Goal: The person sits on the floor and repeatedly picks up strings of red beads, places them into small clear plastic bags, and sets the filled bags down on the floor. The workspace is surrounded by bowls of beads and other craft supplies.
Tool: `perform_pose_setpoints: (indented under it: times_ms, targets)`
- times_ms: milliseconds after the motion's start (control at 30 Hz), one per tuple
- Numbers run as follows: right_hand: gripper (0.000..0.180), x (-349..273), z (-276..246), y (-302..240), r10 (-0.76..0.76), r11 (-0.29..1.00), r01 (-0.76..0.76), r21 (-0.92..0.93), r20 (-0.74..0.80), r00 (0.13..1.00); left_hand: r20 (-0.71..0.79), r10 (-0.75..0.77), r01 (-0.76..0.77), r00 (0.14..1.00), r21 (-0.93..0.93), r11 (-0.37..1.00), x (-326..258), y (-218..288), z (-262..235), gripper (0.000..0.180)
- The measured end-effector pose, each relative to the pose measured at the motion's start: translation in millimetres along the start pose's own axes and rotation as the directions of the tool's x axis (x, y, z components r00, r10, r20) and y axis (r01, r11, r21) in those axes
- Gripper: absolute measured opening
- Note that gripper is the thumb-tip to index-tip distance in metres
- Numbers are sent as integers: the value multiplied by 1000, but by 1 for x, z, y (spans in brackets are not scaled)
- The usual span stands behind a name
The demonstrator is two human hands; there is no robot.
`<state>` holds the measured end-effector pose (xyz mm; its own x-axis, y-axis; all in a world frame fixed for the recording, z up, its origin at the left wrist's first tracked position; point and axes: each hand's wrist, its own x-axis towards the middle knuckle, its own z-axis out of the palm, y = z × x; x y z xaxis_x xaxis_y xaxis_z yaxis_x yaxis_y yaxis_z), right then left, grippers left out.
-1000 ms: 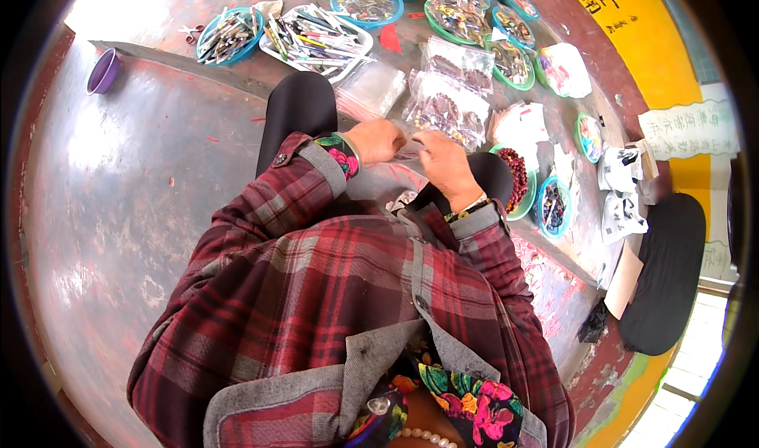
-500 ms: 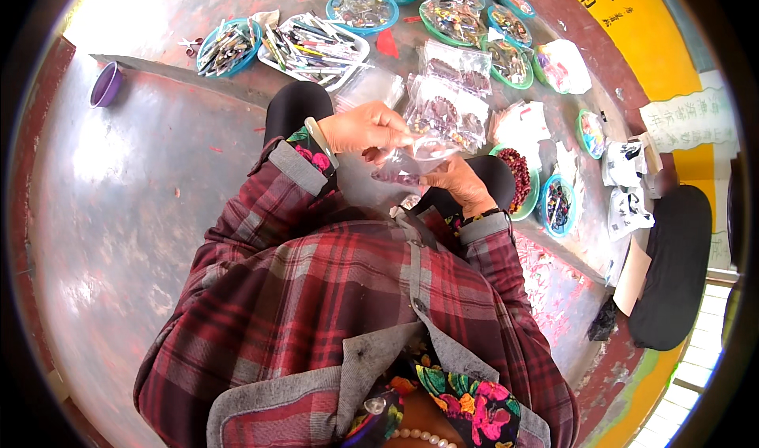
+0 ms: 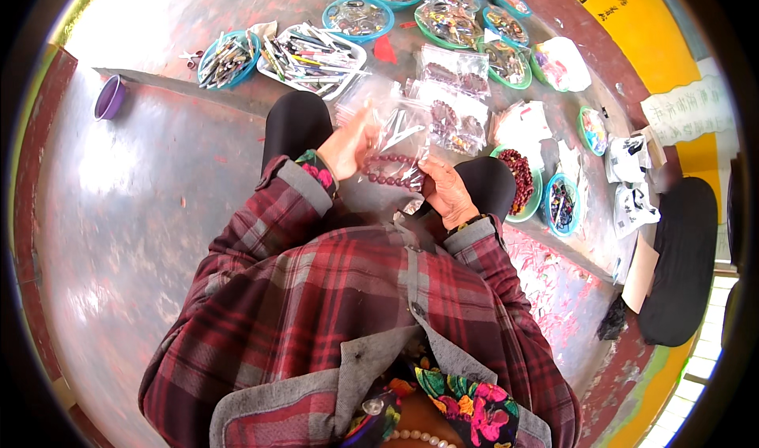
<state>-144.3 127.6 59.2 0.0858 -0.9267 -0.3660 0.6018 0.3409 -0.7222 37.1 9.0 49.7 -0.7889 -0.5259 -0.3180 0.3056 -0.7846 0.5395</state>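
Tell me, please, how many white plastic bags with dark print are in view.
2. The upper white bag is toward the right of the picture; the lower white bag is just below it. Others could be hidden beneath them.

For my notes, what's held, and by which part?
A clear plastic bag of round maroon beads: right grip on its lower right edge; left grip at its left, hold unclear.

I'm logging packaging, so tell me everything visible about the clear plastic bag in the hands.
The clear plastic bag looks thin, glossy and creased, with white glare. Round, dark red beads show through its lower part. It is held up, the left hand at its left side, the right hand gripping its right.
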Motion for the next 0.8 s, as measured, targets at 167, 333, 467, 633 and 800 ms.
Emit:
perform_pose_setpoints:
  times_ms: [167, 333, 467, 633, 800]
  targets:
    - [15, 9, -35, 8, -30, 998, 35, 53, -91, 995, 74, -140, 134, 987, 82, 988, -7, -10, -9, 36]
    - [24, 11, -24, 15, -22, 997, 17, -70, -72, 997, -87, -185, 199, 979, 188, 962, -3, -16, -12, 20]
    - [25, 12, -30, 13, -43, 999, 41, -14, -162, 986, -118, -134, 155, 984, 191, 969, 0, -17, -9, 14]
    - [23, 11, -28, 10, -60, 996, 53, -65, -104, 993, 45, -173, 163, 984, 171, 972, 0, -17, -2, 20]
    - [22, 14, -37, 12, -59, 996, 68, 53, -156, 986, -2, -127, 126, 992, 132, 983, 4, -21, -3, 22]
